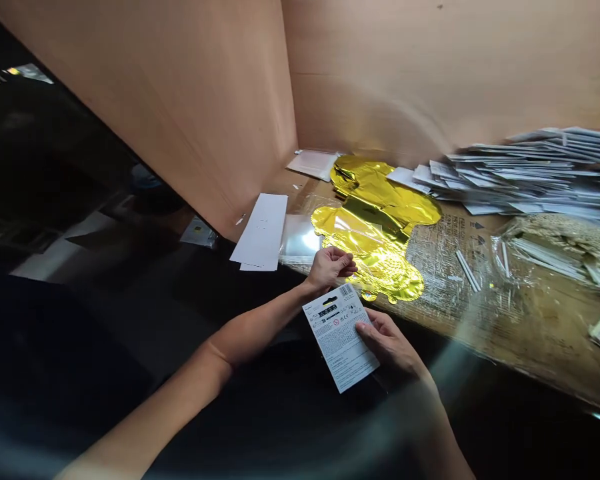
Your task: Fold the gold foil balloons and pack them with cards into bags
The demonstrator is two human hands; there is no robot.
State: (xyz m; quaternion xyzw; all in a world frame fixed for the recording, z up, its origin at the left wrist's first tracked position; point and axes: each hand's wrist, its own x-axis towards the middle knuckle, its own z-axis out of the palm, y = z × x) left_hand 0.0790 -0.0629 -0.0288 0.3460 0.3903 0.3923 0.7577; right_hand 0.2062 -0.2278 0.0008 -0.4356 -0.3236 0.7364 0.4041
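My right hand [387,337] grips a white printed packaging card [341,343] by its right edge, thumb on top. The card is tilted, with a dark hang hole, a barcode and small print facing me. Just above its top edge my left hand [330,268] is closed, fingers curled to the thumb; what they hold, if anything, I cannot make out. Beyond the left hand, flat gold foil balloons [370,233] lie on the table. A clear plastic bag [300,239] lies beside them, left of the foil.
White card strips [263,230] lie at the table's left edge. A heap of flat white packets [540,173] fills the back right. White sticks [467,271] and a clear bag of sticks [555,257] lie on the cardboard-covered table [440,300]. Brown panels [220,100] wall the back and left.
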